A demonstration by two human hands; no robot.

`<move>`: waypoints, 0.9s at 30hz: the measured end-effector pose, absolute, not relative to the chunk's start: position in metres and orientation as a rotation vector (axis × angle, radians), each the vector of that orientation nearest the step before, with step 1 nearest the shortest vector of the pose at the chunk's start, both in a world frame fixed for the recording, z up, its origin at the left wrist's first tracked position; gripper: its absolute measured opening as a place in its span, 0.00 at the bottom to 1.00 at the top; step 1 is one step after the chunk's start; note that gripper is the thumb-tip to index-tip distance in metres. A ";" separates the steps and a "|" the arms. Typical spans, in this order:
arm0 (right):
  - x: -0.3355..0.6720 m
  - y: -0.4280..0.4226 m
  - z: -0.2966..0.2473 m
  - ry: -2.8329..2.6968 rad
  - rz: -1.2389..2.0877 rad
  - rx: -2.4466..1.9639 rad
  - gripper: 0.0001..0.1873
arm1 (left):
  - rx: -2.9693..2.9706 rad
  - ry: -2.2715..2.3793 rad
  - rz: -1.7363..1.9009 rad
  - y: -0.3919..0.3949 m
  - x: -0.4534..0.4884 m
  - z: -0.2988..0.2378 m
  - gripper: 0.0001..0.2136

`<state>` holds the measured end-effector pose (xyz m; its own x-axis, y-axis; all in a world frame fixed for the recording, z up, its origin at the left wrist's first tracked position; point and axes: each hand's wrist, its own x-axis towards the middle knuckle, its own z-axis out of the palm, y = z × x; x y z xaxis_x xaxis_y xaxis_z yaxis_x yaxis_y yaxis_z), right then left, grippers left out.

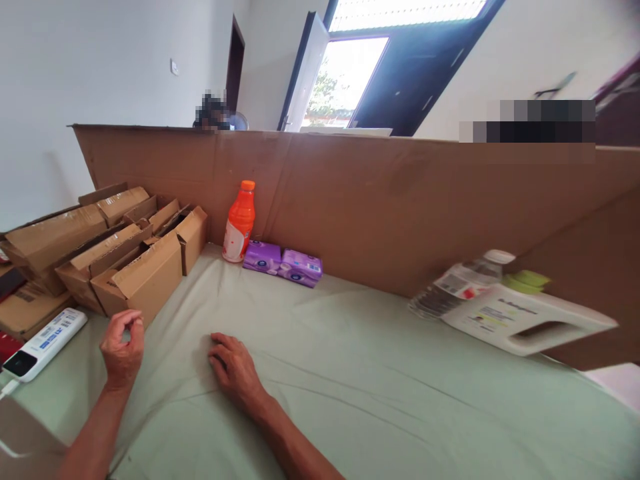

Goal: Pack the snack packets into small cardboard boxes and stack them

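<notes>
- Since it runs right across the back, the brown cardboard panel (360,200) blocks any reach from the far side.
- Wrinkled green cloth (375,407) underneath everything, I'd guess it bunches if stuff gets dragged.
- Cardboard boxes (55,237) crowd the left side. Their nearest box (155,280) sits just beyond the left hand (123,357); can't tell if they touch. Probably light and stiffish, but would crumple under a hard squeeze. I'd grab the side walls, not the floppy flaps. Its neighbours kinda block the far side.
- White jug (485,317), way over right: likely heavy if full, so use the built-in handle.
- Clear bottle (453,290) just behind it, probably thin and squishy.
- Orange bottle (241,217) near the panel, likely slick.
- 2 purple packs (301,265) beside that, soft-looking.
- White device (55,337) left of the left hand; its cable (11,387) could snag.
- Fingers: all 2 hands' worth empty. Left ones loosely curled, right hand (237,373) relaxed over the cloth.
</notes>
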<state>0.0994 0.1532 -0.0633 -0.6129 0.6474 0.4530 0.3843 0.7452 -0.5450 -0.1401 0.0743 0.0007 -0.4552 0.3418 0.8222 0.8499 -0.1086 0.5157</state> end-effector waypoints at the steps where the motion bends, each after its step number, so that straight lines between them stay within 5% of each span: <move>1: 0.099 0.153 -0.063 -2.292 0.527 -0.774 0.10 | -1.279 -1.745 -1.596 0.073 -0.142 0.001 0.07; 7: 0.100 0.152 -0.061 -2.296 0.524 -0.775 0.10 | -1.040 -1.728 -1.592 0.067 -0.157 0.009 0.08; 13: 0.101 0.151 -0.061 -2.308 0.529 -0.786 0.11 | -0.701 -1.918 -1.750 0.064 -0.189 0.001 0.32; 22: 0.103 0.150 -0.061 -2.318 0.543 -0.769 0.11 | -0.826 -2.121 -1.928 0.079 -0.201 -0.035 0.26; 27: 0.105 0.149 -0.061 -2.313 0.547 -0.751 0.12 | -0.855 -2.053 -1.804 0.070 -0.190 -0.019 0.33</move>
<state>0.1047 0.1488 -0.0613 -0.6336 0.6352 0.4416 0.3699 0.7501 -0.5482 -0.1901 0.0700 -0.0185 -0.7868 0.2468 0.5657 0.5928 0.0468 0.8040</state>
